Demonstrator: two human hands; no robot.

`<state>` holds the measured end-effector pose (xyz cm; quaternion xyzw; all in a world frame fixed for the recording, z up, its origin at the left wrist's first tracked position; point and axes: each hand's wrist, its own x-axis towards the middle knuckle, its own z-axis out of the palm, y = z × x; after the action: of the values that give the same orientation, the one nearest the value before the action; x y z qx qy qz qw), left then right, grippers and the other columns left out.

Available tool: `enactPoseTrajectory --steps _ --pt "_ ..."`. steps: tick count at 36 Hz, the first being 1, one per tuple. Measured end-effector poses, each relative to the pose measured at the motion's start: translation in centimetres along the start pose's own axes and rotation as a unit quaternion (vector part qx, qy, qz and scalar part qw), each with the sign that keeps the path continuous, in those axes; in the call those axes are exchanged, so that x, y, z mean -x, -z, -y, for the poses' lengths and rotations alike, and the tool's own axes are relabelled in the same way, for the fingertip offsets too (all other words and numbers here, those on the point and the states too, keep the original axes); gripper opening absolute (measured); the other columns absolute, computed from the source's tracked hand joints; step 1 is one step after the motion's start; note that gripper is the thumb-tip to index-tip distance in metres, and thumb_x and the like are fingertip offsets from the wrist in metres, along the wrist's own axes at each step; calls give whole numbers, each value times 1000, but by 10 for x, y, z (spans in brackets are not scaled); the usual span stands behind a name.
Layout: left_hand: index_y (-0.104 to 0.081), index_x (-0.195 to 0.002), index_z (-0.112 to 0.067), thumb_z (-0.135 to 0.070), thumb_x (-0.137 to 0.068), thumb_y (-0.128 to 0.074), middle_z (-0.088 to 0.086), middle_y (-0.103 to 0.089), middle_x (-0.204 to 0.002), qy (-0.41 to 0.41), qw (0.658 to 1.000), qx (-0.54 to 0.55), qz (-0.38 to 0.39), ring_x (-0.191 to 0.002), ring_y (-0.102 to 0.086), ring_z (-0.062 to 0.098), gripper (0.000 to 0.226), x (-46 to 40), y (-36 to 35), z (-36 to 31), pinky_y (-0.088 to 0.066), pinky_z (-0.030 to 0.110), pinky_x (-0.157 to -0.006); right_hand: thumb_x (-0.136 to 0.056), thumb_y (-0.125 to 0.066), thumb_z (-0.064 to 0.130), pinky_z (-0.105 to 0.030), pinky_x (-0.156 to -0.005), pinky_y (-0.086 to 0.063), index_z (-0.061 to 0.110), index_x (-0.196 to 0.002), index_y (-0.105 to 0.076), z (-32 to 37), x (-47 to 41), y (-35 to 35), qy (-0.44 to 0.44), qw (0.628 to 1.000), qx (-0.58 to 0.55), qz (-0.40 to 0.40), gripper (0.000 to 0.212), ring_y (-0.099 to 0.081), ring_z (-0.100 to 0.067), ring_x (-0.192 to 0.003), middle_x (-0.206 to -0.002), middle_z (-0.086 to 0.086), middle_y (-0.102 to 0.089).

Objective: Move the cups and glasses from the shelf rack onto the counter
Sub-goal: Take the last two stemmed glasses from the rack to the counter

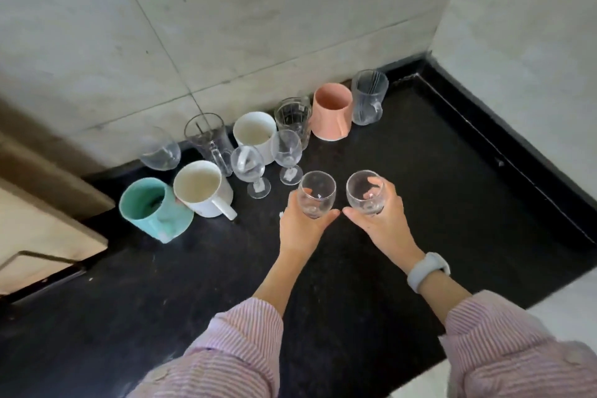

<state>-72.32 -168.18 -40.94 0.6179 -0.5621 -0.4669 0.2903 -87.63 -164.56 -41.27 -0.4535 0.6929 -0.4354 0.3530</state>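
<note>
My left hand (302, 223) grips a clear wine glass (316, 192) by its bowl, and my right hand (382, 215) grips a second clear wine glass (365, 191) the same way. Both glasses are upright just above the black counter (420, 187), side by side, in front of a row of cups and glasses. In that row stand two stemmed glasses (248, 168) (287, 150), a teal mug (151, 208), a white mug (202, 189), a white cup (255, 134), a pink cup (332, 111) and several clear tumblers. The shelf rack is out of view.
Tiled walls close the counter at the back and right, with a raised black ledge (517, 152) along the right. A wooden cabinet part (42, 220) juts in at the left. The counter's white front edge (565, 317) shows at the lower right.
</note>
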Motion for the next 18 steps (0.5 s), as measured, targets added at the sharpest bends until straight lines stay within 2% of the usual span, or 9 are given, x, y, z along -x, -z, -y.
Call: enactPoseTrajectory --steps 2,4,6,9,12,13,15,18 --pt "-48 -113 -24 -34 -65 -80 -15 -58 -100 6 1000 2 -11 -100 -58 13 59 -23 -10 -3 -44 30 -89 -67 -80 22 -31 -97 -43 28 -125 -37 -5 -27 1 -7 1000 -9 5 72 -49 -16 -115 -120 6 -49" --pt "-48 -115 -24 -34 -65 -80 -18 -54 -99 0 1000 -2 -27 -94 -55 6 59 -42 -21 -5 -40 20 -81 -69 -79 19 -18 -92 -41 29 -124 -35 -9 -50 2 2 1000 -19 6 71 -48 -11 -115 -122 7 -46" --pt "-48 -116 -23 -32 -66 -80 -20 -54 -96 -6 999 4 -40 -89 -54 4 60 -58 -31 -7 -42 19 -79 -70 -78 17 -10 -87 -38 33 -122 -33 -12 -69 1 4 1000 -22 11 70 -47 -9 -114 -125 7 -44" --pt "-47 -118 -24 -28 -66 -80 -23 -53 -96 6 998 37 -54 -89 -54 1 62 -76 -45 -8 -46 21 -83 -71 -77 18 -14 -85 -40 29 -126 -33 -20 -92 1 -19 999 -32 10 72 -49 -6 -107 -122 7 -44" --pt "-46 -120 -22 -28 -67 -80 -16 -55 -104 10 997 56 -60 -93 -52 0 64 -90 -54 -10 -39 12 -79 -71 -77 20 -10 -75 -39 27 -125 -32 -28 -110 0 -34 999 -22 5 71 -49 2 -96 -115 12 -42" --pt "-45 -121 -22 -27 -68 -80 -13 -57 -108 10 996 57 -60 -96 -53 2 64 -95 -57 -10 -40 13 -81 -71 -77 21 -8 -71 -41 29 -123 -32 -30 -115 0 -35 999 -22 4 70 -50 2 -94 -114 12 -43" --pt "-44 -124 -20 -25 -69 -79 -5 -60 -121 14 996 64 -63 -106 -56 10 66 -102 -60 -11 -47 24 -91 -71 -77 21 -3 -63 -44 32 -120 -32 -33 -124 1 -36 999 -27 4 68 -51 4 -93 -112 11 -44" --pt "-42 -126 -19 -20 -70 -79 -1 -59 -126 11 994 84 -73 -112 -57 16 67 -111 -64 -12 -50 42 -95 -71 -77 26 -5 -62 -44 34 -122 -31 -34 -136 0 -39 999 -16 9 69 -51 8 -93 -113 13 -45"
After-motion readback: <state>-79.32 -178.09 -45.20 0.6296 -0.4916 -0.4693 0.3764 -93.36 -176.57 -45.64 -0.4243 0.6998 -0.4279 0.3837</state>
